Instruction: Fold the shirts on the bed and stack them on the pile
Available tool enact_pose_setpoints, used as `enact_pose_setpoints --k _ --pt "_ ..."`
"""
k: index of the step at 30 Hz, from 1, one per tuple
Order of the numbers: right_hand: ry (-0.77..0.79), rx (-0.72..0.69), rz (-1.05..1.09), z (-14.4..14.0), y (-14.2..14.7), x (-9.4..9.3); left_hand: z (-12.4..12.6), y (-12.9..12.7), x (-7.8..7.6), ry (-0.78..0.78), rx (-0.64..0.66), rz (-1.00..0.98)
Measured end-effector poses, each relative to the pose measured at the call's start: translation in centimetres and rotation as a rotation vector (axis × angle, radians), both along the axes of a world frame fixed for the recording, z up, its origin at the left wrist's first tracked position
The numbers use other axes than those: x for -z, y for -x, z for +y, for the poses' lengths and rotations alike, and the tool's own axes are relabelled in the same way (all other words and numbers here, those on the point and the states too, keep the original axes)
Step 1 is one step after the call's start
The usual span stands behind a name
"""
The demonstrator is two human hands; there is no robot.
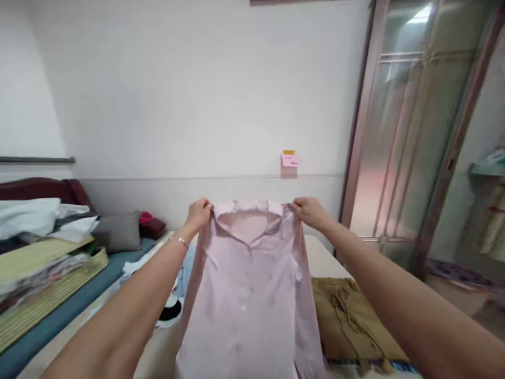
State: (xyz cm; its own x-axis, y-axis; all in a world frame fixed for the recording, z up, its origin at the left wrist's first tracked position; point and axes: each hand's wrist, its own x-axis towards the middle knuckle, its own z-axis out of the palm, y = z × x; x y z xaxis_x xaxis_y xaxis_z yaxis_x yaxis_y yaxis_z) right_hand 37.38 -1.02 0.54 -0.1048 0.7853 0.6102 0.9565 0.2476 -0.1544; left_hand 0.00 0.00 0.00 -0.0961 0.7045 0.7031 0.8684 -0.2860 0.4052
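I hold a pale pink button-up shirt (248,284) up in front of me by its shoulders, so it hangs down over a light table (321,258). My left hand (199,212) grips the left shoulder by the collar; a thin bracelet sits on that wrist. My right hand (310,211) grips the right shoulder. The collar faces me and the shirt's front shows small white buttons. Its lower hem is cut off by the bottom edge of the view.
An olive-brown garment (351,316) lies on the table to the right. Light blue and white clothes (173,295) lie left of the shirt. A bed (47,316) with folded mats and linens stands at the left. A glass sliding door (410,131) is at the right.
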Motion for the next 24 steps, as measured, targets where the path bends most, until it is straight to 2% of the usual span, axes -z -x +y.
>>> enact_pose_setpoints --k 3,5,7,8,9,10,12,14,18,20,22,24 --pt "-0.232 0.137 0.086 1.9 -0.1 -5.7 3.3 -1.9 -5.9 -0.098 -0.005 -0.022" --pt "-0.399 0.147 0.137 2.1 -0.3 -8.5 4.4 -2.6 -9.0 -0.247 0.01 -0.044" --pt "-0.534 0.101 0.162 1.4 -0.5 -9.6 4.5 -2.6 -10.5 -0.363 0.056 -0.053" --pt "-0.575 0.073 0.16 0.7 -0.6 -9.3 4.3 -2.3 -10.4 -0.391 0.082 -0.049" --pt "-0.595 0.047 0.146 -0.1 -0.5 -8.5 4.0 -1.8 -9.7 -0.394 0.104 -0.041" --pt "-0.593 0.028 0.124 -1.0 -0.4 -7.1 3.6 -1.3 -8.3 -0.383 0.126 -0.03" --pt "-0.514 0.004 0.064 -2.6 0.0 -2.7 2.9 0.1 -3.6 -0.337 0.162 -0.014" --pt "-0.35 0.001 0.001 -3.7 0.7 3.5 2.5 1.5 3.1 -0.186 0.239 -0.006" --pt "0.059 0.011 -0.082 -4.1 2.0 17.7 2.2 3.2 17.9 0.217 0.271 -0.039" --pt "0.269 0.048 -0.131 -4.2 2.5 24.0 1.8 3.5 24.0 0.327 0.272 -0.031" --pt "0.444 0.052 -0.166 -4.6 2.9 29.0 1.2 3.6 28.6 0.426 0.263 -0.021" --pt "0.512 0.036 -0.178 -5.4 3.1 32.3 0.5 4.0 31.6 0.509 0.249 -0.011"
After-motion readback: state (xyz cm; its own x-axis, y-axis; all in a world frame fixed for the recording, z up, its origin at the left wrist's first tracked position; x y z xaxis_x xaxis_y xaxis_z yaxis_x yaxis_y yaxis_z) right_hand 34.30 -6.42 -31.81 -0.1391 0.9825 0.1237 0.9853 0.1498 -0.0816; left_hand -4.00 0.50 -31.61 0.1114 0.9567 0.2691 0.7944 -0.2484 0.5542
